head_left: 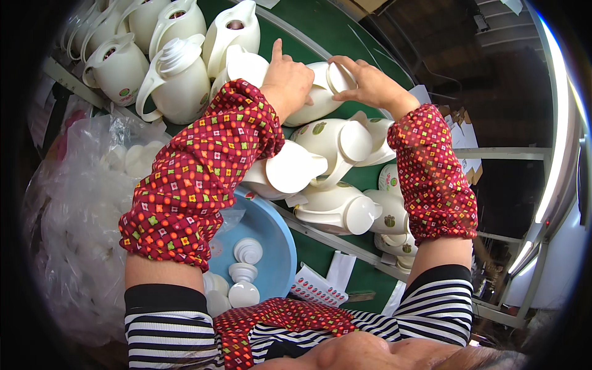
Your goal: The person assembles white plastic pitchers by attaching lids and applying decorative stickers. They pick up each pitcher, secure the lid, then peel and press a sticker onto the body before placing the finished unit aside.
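A cream-white thermos jug (pixel 313 106) lies on its side at the far middle of the green worktop. My right hand (pixel 375 85) spans the round white end of this jug, thumb on one side and fingers on the other. Against the jug's left side rests my left hand (pixel 287 81), its index finger pointing up and the other fingers curled; part of their hold is hidden. Left of that hand stands another white jug (pixel 245 64), partly covered by the sleeve. Nearer to me, several jugs lie tipped, among them one with a fruit picture (pixel 327 139) and one with a white round top (pixel 295 168).
Upright jugs with open necks (pixel 233 38) crowd the far left; one wears a stepped white stopper (pixel 180 54). A blue basin (pixel 280 246) holds white stoppers (pixel 248 251). Beside it are a clear plastic bag (pixel 74 209) of white parts and a sticker sheet (pixel 317 287).
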### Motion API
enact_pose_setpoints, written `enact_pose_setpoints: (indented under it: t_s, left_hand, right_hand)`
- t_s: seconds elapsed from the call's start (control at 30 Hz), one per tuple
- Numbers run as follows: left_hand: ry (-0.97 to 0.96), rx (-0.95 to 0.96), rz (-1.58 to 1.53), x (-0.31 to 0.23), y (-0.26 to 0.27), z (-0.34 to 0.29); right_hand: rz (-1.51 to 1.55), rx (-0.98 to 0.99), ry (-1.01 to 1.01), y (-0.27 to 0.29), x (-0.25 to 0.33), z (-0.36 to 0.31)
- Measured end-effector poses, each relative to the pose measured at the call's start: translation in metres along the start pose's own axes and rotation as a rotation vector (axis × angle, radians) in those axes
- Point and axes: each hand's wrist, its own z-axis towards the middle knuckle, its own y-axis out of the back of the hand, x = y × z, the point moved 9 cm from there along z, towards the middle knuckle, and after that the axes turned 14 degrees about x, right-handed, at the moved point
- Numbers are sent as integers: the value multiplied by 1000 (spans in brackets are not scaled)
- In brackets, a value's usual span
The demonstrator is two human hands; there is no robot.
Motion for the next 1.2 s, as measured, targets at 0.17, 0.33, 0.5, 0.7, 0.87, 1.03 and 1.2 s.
enact_pose_setpoints:
  t_s: [0.17,0.33,0.5,0.7,0.87,1.03,1.2]
  left_hand:
    - [50,30,-22,1,-1,4]
    - [69,49,-32,-5,-2,1]
    - [118,78,76,-7,-17,-1]
    - [-35,-414,-181,14,37,-80]
    - [114,-472,-571,96,-6,-135]
    - [198,-270,-806,114,-61,-131]
    - [100,-512,-703,107,-58,-115]
  right_hand:
    - [-251,-182,-119,-11,-10,6]
    - [-89,-274,-502,-8,-24,11]
    - [-227,-253,-417,15,7,26]
    - [-235,-137,-478,14,-25,24]
    - [-100,-384,87,23,95,11]
    - [-109,-272,129,7,178,29]
    - [-194,-124,269,9,194,39]
